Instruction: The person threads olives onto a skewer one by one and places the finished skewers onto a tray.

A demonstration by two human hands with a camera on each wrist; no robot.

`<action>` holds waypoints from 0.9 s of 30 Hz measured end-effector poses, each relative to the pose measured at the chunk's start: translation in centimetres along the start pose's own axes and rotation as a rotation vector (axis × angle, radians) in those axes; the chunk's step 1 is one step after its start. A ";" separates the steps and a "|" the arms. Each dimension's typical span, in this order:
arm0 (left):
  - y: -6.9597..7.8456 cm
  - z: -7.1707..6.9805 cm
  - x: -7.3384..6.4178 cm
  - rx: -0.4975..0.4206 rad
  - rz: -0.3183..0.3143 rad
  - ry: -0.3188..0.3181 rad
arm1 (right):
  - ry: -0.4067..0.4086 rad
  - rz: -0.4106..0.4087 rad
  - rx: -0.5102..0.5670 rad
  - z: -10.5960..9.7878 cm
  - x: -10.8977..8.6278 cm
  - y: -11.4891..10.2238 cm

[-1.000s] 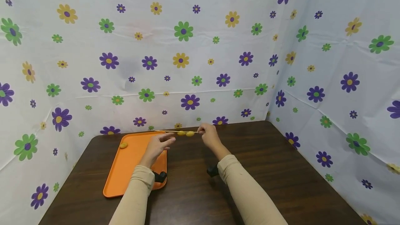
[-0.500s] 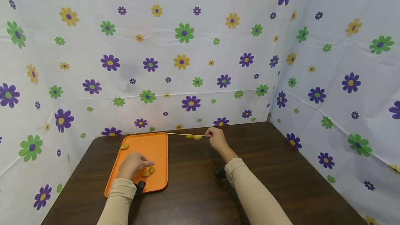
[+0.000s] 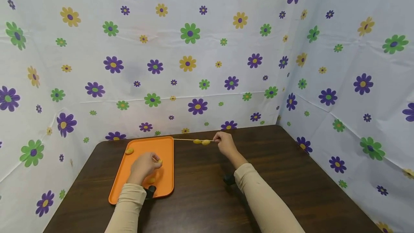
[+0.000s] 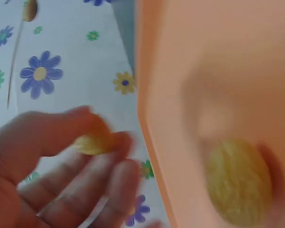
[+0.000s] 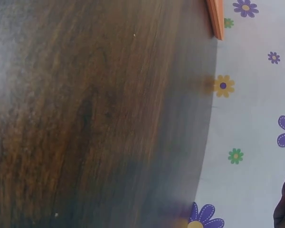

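In the head view my left hand [image 3: 143,166] is over the orange tray [image 3: 166,186]. Thumb and fingers pinch a small yellow oval piece [image 4: 97,138], like dried fruit, clear of the tray. A wrinkled yellow piece [image 4: 240,183] lies on the tray below that hand, and a third piece [image 3: 129,151] sits near the tray's far left corner. To the right, my right hand [image 3: 226,144] pinches the right end of a thin skewer [image 3: 184,139]. Two yellow pieces [image 3: 201,142] are threaded on it near my fingers. Its free end points left, towards the tray's far right corner.
The tray lies on the left part of a dark wooden table [image 3: 200,190]. A white flowered cloth [image 3: 207,74] hangs behind the table's far edge and along the right side.
My left hand left the skewer, went down to the tray and lifted one yellow piece from beside another. My right hand moved slightly right with the skewer.
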State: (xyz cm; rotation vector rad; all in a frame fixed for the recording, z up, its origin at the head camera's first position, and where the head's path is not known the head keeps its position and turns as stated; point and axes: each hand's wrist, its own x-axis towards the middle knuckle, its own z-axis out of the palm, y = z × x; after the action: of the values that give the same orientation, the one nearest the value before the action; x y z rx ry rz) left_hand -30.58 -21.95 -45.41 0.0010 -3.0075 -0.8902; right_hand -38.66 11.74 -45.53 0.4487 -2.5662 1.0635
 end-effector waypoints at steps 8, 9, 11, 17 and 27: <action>1.0 0.8 1.7 -0.242 0.217 0.073 | -0.062 -0.015 0.040 0.2 -0.4 0.1; 1.0 0.9 1.9 -0.271 0.221 0.070 | -0.067 -0.018 0.042 0.2 -0.4 0.1; 1.2 1.1 2.1 -0.341 0.218 0.067 | -0.068 -0.026 0.041 0.2 -0.5 0.1; 1.4 1.4 2.6 -0.535 0.215 0.062 | -0.053 -0.055 0.033 0.1 -0.7 0.2; 1.2 1.7 2.8 -0.757 0.197 0.015 | -0.062 -0.066 0.021 0.0 -0.8 0.6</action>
State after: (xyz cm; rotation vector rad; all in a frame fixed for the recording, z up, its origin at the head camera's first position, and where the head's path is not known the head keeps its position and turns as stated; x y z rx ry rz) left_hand -33.40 -19.99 -46.15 -0.2778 -2.3999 -1.8915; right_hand -38.18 12.28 -46.28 0.5761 -2.5763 1.0707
